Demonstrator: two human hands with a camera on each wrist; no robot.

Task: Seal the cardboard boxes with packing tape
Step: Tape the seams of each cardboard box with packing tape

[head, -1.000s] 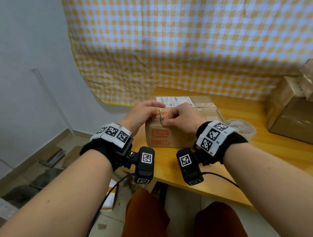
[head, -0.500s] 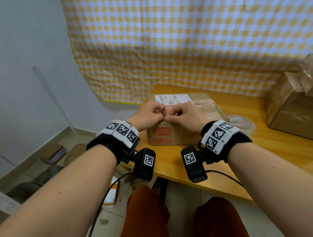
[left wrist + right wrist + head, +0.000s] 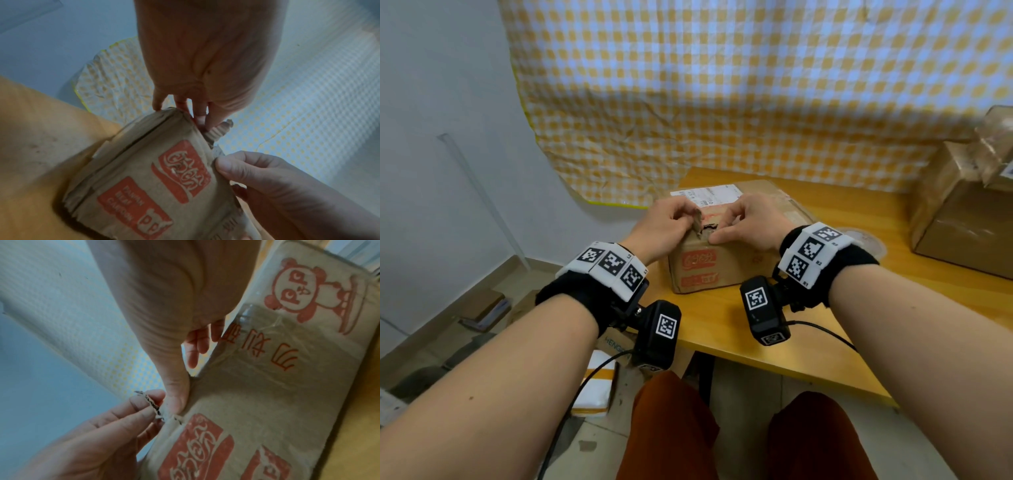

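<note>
A small brown cardboard box (image 3: 709, 270) with red prints stands near the front left corner of the yellow table (image 3: 756, 325). My left hand (image 3: 681, 222) pinches a torn cardboard strip (image 3: 698, 221) sticking up from the box's top front edge; the right wrist view shows the strip (image 3: 150, 404) between thumb and fingers. My right hand (image 3: 729, 228) grips the same edge just to the right, its thumb (image 3: 176, 395) pressed on the front face and its fingers curled over the top. Old clear tape (image 3: 257, 324) clings to the box side. A white label (image 3: 709, 195) lies on the lid.
A roll of clear packing tape (image 3: 866, 240) lies on the table behind my right wrist. A larger taped cardboard box (image 3: 962, 219) stands at the right. A yellow checked cloth (image 3: 722, 102) hangs behind. Packages (image 3: 595, 387) lie on the floor at the left.
My hands, pressed together at the box's top front edge, have drawn slightly apart. The torn strip now stands up in my left hand's pinch.
</note>
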